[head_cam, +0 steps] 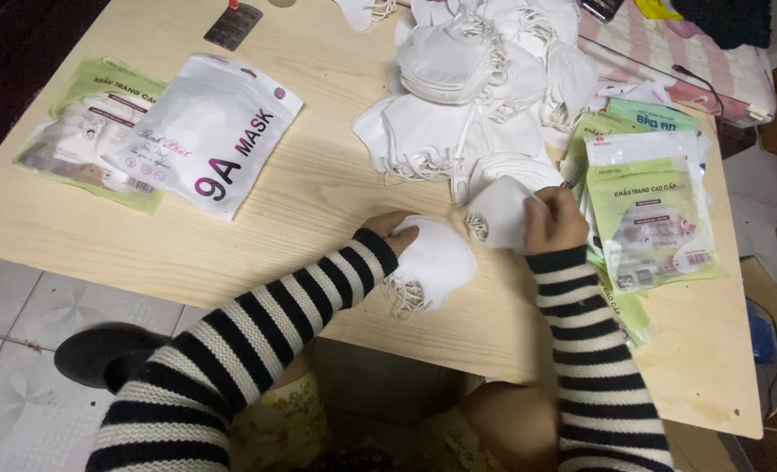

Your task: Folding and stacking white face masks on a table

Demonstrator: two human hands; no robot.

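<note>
While both of my striped sleeves reach over the near edge of the pale wooden worktop (257,218), my left hand (394,232) rests on a small stack of white face masks (432,262), fingers curled onto its left edge. That stack lies flat on the worktop close to the near edge, with its elastic loops (403,297) spilling out below it. My right hand (554,223) is closed around a single white mask (497,210), pinching it at its right side, just to the right of the stack and a little further from me. I cannot tell whether that mask is lifted clear of the wood or touching it.

Beyond both hands sits a big loose heap of white masks (476,87), covering the middle and far part of the worktop. To the right of my right hand lies a pile of green and clear mask bags (655,214), overlapping one another and reaching to the right edge. On the left part of the worktop, well apart from my hands, a white mask bag (209,131) lies tilted across a green bag (78,131). A small dark flat thing (234,24) sits at the far edge. Under the worktop a dark shoe (100,354) rests on the tiled floor (21,306).
</note>
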